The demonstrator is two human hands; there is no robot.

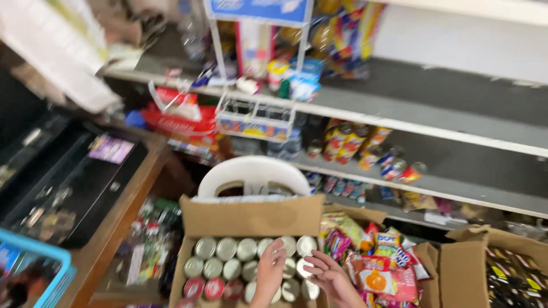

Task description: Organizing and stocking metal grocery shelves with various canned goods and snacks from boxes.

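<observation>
From the head camera, both hands are down over an open cardboard box (251, 217) packed with upright cans (228, 249), silver lids showing, a few red-topped ones in the row nearest the person. The left hand (270, 267) lies flat on the cans with fingers loosely together, holding nothing that can be made out; the right hand (330, 275) sits just beside it, palm up and fingers spread, empty, at the box's right edge. The step in hand looks like choosing or counting cans, with none lifted yet. Taking one would probably call for the left hand's fingers to close around a single lid rim, since the cans stand tightly packed. Right of the right hand lie bright snack packets (377, 268); beyond both hands stands a white plastic chair (254, 174), with shelves (434, 128) behind.
</observation>
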